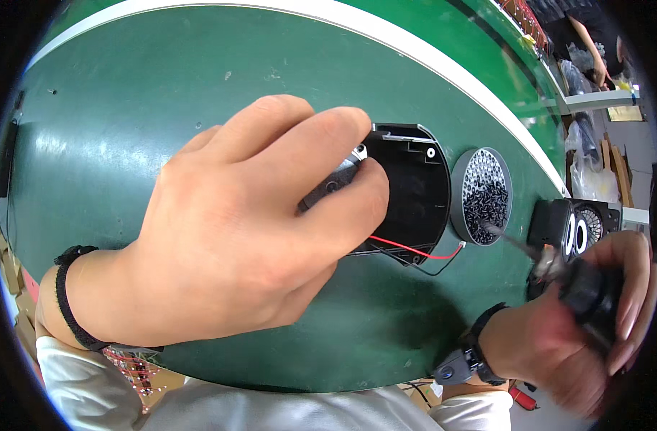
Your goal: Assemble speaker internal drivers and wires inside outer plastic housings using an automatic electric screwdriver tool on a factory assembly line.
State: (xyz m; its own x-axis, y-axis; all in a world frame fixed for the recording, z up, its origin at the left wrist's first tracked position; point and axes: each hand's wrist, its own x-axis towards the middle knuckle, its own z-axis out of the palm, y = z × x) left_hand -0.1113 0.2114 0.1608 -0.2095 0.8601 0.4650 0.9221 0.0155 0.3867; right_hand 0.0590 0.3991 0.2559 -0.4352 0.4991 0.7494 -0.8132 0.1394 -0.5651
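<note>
My left hand (249, 194) spans a black plastic housing (418, 194) on the green table, thumb and fingers closed on it. Between the fingers shows a dark part (333, 183) inside the housing; the palm hides much of both. A red wire (418, 251) and a black one run out of the housing to a small white plug (462, 245). At the right, my right hand (558, 337), blurred by motion, is closed around a black power screwdriver (594, 294). The screwdriver's bit points at a round grey dish (455, 197), its tip over the many small black screws (486, 208) there.
Right of the dish stand black units with round white rings (577, 233) and a grille. A white edge strip (414, 47) curves along the table's far side. Another person's arm (590, 47) shows at the upper right, near clear plastic bags (590, 169).
</note>
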